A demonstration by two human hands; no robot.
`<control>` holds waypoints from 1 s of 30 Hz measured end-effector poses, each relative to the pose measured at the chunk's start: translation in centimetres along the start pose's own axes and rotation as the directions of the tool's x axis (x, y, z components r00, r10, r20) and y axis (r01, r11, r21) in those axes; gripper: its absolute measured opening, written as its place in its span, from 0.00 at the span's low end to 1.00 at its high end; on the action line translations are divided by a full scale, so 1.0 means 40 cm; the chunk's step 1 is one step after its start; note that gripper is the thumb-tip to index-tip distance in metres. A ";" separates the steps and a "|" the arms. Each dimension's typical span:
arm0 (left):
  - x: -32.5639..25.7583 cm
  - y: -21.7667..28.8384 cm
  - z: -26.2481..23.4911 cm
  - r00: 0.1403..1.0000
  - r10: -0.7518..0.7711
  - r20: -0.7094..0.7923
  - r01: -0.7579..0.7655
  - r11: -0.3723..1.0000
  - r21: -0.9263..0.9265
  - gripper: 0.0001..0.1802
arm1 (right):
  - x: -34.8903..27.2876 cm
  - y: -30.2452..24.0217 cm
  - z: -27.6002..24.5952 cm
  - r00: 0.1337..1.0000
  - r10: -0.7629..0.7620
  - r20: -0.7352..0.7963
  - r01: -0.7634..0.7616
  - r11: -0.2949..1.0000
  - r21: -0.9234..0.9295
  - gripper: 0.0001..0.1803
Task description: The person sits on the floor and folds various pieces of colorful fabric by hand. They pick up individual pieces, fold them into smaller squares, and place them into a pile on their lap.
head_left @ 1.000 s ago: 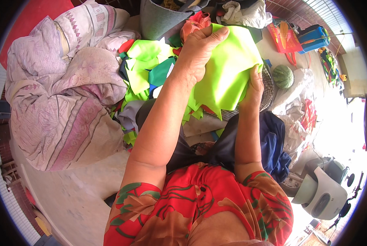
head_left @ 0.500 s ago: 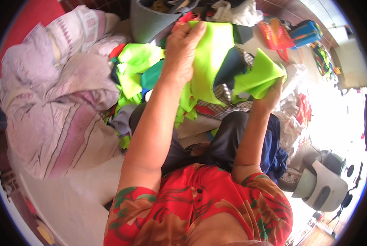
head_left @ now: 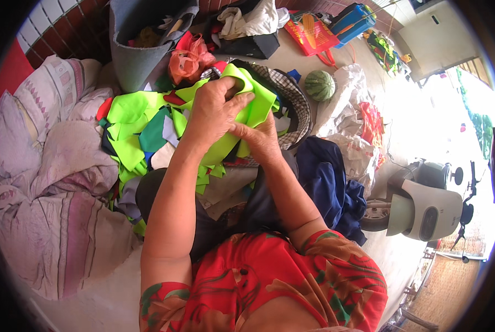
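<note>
Both hands are together over my lap, closed on lime-green fabric pieces [head_left: 263, 97]. My left hand [head_left: 217, 108] pinches the fabric from above, its thumb laid across it. My right hand [head_left: 263, 139] grips the lower edge, with its fingers partly hidden behind the cloth. Just behind them stands a round container with a checkered cloth rim [head_left: 303, 113], holding scraps I cannot make out well. To the left of my hands lies a heap of cut fabric scraps [head_left: 130, 113], mostly lime green, with some teal, grey and dark ones.
A large bundle of pale, striped cloth [head_left: 73, 160] fills the left side. Farther off are a grey bin [head_left: 139, 63], a red plastic bag [head_left: 189, 58] and a striped melon [head_left: 320, 86]. Navy cloth [head_left: 325, 182] lies at my right, with a pale scooter [head_left: 430, 207] beyond.
My hands have come together from being apart. The right hand moved left, bringing its lime-green piece against the left hand's. The whole view has shifted, so surroundings appear farther left.
</note>
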State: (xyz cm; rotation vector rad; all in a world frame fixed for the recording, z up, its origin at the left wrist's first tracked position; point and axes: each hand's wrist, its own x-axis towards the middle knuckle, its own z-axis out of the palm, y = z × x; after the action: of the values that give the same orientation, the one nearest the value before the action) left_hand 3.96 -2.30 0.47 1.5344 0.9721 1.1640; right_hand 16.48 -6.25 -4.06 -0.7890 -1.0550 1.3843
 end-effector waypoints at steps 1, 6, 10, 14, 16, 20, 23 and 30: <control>-0.003 0.005 -0.007 0.998 -0.017 0.057 0.013 0.997 0.075 0.09 | -0.005 0.004 0.002 0.998 0.053 -0.012 -0.053 0.998 0.045 0.33; -0.006 0.003 -0.025 0.999 0.002 -0.048 0.000 0.999 0.040 0.05 | -0.044 0.066 -0.004 0.971 0.221 -0.092 -0.209 0.971 0.117 0.15; 0.011 -0.010 -0.054 0.916 0.065 -0.396 -0.096 0.994 -0.058 0.05 | -0.067 0.113 -0.069 0.965 0.159 -0.210 -0.167 0.986 -0.022 0.12; 0.003 0.003 -0.086 0.890 -0.038 -0.454 -0.107 0.951 -0.291 0.07 | -0.007 0.016 -0.138 0.908 -0.110 -0.405 0.062 0.990 -0.130 0.12; 0.001 -0.002 -0.096 0.880 -0.022 -0.475 -0.128 0.952 -0.280 0.06 | 0.046 -0.055 -0.162 0.842 -0.252 -0.477 0.183 0.965 -0.186 0.12; 0.008 0.048 -0.084 0.862 -0.197 -0.466 0.015 0.931 -0.365 0.05 | 0.131 -0.122 -0.253 0.695 -0.555 -0.456 0.272 0.791 -0.548 0.11; 0.013 0.027 -0.082 0.879 -0.123 -0.462 -0.050 0.938 -0.343 0.06 | 0.192 -0.108 -0.330 0.673 -0.640 -0.371 0.278 0.683 -0.676 0.13; 0.013 -0.009 -0.064 0.831 0.111 -0.546 -0.130 0.992 0.004 0.05 | 0.196 0.146 -0.417 0.990 -0.124 -0.066 -0.048 0.140 -0.989 0.30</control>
State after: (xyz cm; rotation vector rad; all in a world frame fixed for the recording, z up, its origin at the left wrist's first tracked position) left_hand 1.57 -1.19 0.51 1.2659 1.2268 1.7596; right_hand 28.76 4.31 -14.60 -1.7879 -1.8911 0.3058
